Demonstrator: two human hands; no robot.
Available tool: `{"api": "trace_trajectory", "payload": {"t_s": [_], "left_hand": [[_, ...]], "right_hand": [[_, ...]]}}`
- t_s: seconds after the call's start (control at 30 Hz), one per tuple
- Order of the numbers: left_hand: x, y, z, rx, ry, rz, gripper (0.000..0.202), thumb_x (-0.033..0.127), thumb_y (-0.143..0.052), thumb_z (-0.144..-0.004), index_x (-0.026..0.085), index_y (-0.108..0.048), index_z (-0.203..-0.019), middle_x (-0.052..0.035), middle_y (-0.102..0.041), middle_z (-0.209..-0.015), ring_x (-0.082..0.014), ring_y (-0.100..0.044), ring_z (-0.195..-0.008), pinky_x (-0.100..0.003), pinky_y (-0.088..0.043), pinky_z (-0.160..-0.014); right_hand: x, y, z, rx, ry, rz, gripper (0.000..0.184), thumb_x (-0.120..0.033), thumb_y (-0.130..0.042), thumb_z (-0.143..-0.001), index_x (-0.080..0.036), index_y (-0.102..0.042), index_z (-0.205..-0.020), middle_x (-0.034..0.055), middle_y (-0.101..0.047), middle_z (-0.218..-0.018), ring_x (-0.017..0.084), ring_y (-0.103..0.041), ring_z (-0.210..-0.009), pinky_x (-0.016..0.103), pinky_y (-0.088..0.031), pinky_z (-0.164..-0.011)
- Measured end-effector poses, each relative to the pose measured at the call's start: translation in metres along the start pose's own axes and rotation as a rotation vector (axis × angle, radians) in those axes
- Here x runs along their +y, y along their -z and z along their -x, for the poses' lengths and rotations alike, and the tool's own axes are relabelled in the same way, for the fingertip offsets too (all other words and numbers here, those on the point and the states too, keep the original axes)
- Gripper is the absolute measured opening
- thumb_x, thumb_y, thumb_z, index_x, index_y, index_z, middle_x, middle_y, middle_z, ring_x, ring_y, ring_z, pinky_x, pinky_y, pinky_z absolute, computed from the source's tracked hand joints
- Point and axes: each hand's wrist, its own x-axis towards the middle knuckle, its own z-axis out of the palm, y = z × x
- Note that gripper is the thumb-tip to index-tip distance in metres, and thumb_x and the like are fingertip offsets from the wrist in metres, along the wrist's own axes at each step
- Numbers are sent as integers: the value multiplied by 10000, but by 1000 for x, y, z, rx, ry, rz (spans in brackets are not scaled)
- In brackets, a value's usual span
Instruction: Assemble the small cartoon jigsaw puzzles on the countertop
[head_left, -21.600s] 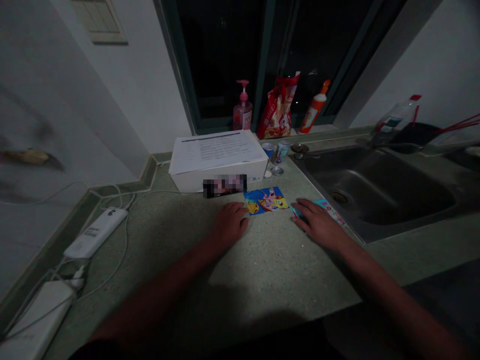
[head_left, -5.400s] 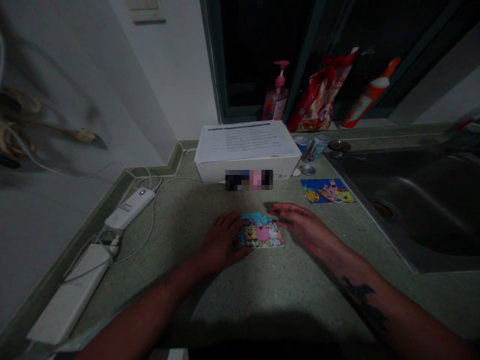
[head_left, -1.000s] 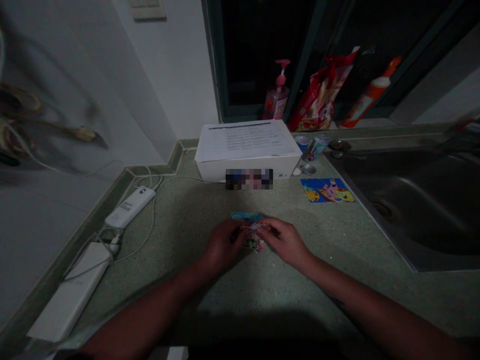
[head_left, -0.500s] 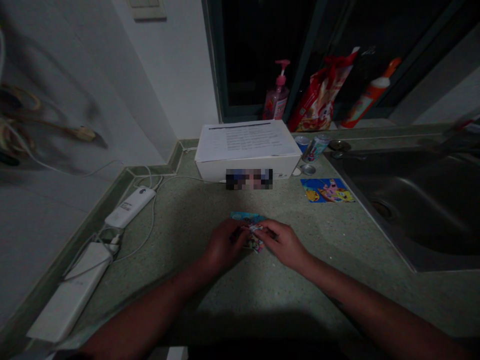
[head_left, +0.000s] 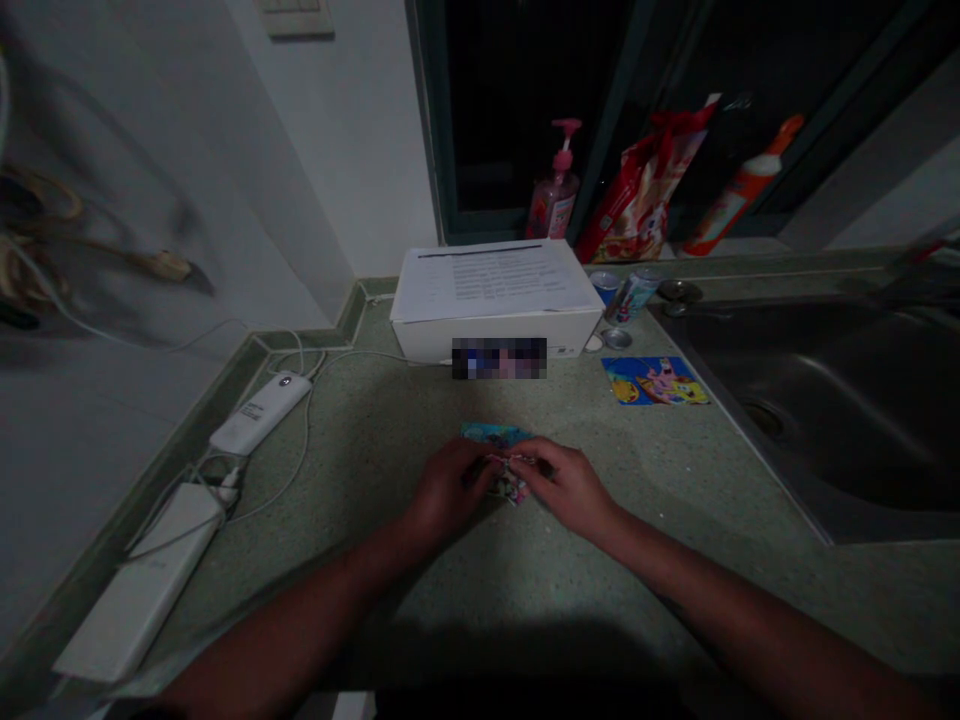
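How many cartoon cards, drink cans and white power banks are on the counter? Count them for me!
Cartoon cards: 2 (one by the sink, one between the left hand and right hand)
Drink cans: 2 ()
White power banks: 2 ()
Total: 6

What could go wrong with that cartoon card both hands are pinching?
The cartoon card looks bent where the left hand and right hand pinch it, so it could crease or tear. If it slipped, it might flick toward the steel sink on the right, though that seems unlikely.
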Motion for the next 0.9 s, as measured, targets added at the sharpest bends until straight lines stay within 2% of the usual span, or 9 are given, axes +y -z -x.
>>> {"api": "trace_trajectory", "payload": {"t_s": [0.17, 0.27, 0.5, 0.73, 0.9], "left_hand": [[0, 0, 0, -5, -45, -18, 165, 315, -642, -1018, 214, -762, -1068, -63, -769, -920, -202, -719, -867, -341, -581, -796], [3, 0, 0, -13, -59, 8, 163, 305, -662, -1006, 209, -754, -1099, -68, -775, -947, -197, -722, -869, -334, -583, -801], [3, 2, 0, 10, 91, -14, 146, 304, -684, -973, 207, -759, -1053, -60, -774, -933, -201, -726, -821, -326, -587, -753], [1, 1, 1, 14, 75, -27, 155, 319, -645, -996, 222, -761, -1032, -50, -770, -910, -202, -721, -802, -352, -598, -760], [-1, 2, 0, 15, 107, -51, 143, 292, -633, -999, 234, -759, -1031, -47, -776, -950, -216, -735, -849, -361, -601, -776]], "right_hand": [[0, 0, -1, 43, 62, 81, 109, -331, -674, -980, -243, -739, -983, 16, -775, -859, 171, -726, -683, 281, -559, -629], [0, 0, -1, 50, 43, 46, 102, -323, -672, -984, -237, -726, -970, 9, -760, -851, 150, -705, -613, 273, -552, -603], [-2, 1, -2, 81, 97, 92, 73, -262, -664, -968, -235, -732, -960, 12, -759, -851, 161, -719, -702, 260, -554, -635], [-2, 2, -2, 101, 90, 98, 173, -217, -611, -961, -234, -746, -1068, 31, -791, -949, 170, -745, -760, 273, -586, -671], [0, 2, 0, 87, 100, 112, 207, -197, -570, -984, -253, -745, -1078, 12, -798, -922, 179, -763, -796, 294, -600, -732]]}}
